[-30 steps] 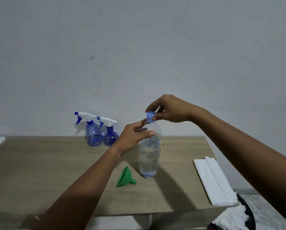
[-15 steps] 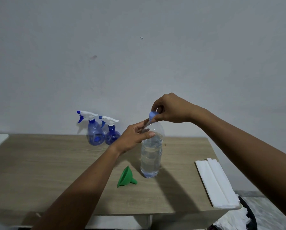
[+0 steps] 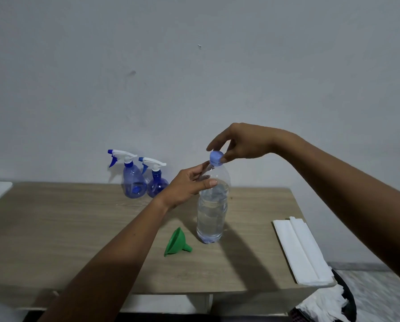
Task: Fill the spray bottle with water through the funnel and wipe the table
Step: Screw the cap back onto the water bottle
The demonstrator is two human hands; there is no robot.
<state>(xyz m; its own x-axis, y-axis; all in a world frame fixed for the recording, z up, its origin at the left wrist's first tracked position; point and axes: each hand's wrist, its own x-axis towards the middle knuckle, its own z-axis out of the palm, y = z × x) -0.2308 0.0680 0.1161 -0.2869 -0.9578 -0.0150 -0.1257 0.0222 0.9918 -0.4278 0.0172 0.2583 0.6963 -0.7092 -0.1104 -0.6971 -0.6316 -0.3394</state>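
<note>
Head view, water bottle (image 3: pixel 211 214) upright on counter (image 3: pixel 66 228), left grip (image 3: pixel 189 184) grasping its shoulder, right grip (image 3: pixel 243 142) pinching blue cap (image 3: pixel 216 158) at its mouth (seated or lifted, unclear), funnel (image 3: pixel 177 241) near its base, spray bottles (image 3: pixel 134 180) behind-left.

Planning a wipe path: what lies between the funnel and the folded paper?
Head view: the water bottle beside the funnel; then bare table up to the paper.

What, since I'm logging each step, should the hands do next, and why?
Probably lift the cap clear: the right hand pinches it at the mouth of the water bottle, the left hand grips the neck, and the funnel lies unused.
</note>
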